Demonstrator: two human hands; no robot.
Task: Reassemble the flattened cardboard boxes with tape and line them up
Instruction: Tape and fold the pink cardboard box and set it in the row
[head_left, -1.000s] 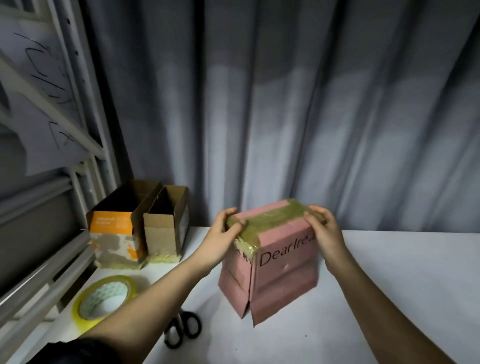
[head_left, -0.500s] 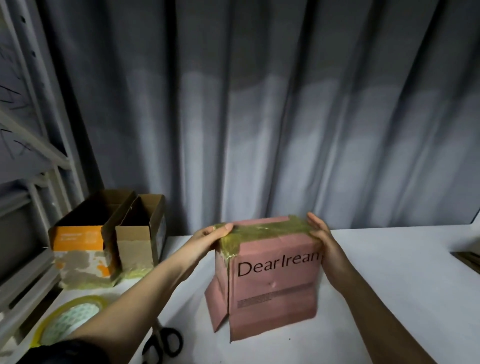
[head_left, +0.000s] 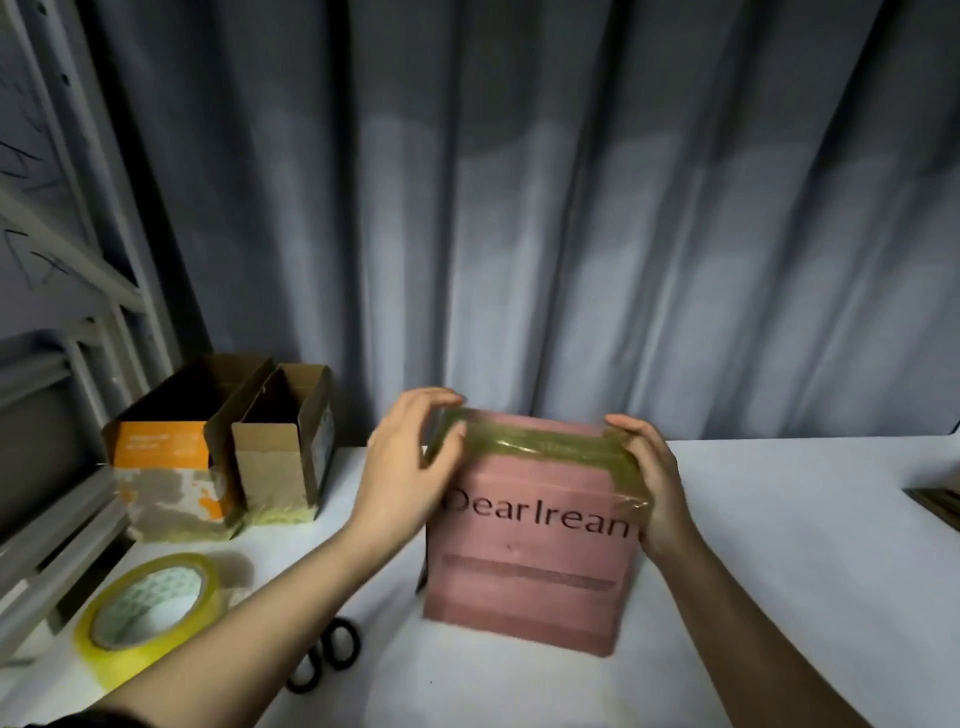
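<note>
Turned square-on now, pink box (head_left: 530, 545) gripped by both hands on white table (head_left: 779, 597); grey curtain (head_left: 519, 208) behind.

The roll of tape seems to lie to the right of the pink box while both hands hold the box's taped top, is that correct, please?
Not quite: the head view shows the roll of tape lying to the left of the pink box, near the scissors. The left hand and right hand do hold its taped top.

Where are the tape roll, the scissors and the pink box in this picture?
tape roll (head_left: 111, 656): head view, on its yellow outer band.
scissors (head_left: 340, 646): head view, on a black handle loop.
pink box (head_left: 535, 551): head view, on its front face below the lettering.
</note>
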